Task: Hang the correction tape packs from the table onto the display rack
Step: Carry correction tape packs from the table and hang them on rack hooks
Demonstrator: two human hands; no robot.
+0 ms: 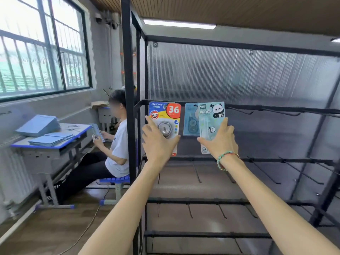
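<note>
left hand (158, 142) fingers clamped on yellow pack (166, 115) | right hand (219, 139) fingers clamped on panda pack (211, 116) | blue pack (190, 120) hangs on display rack (239, 108) top bar, between them

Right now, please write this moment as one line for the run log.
left hand: holds yellow pack at rack bar | right hand: holds panda pack | blue pack: behind panda pack

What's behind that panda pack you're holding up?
Behind the panda pack a plain blue correction tape pack shows on the rack's top bar. Its right part is covered, its hook too.
</note>
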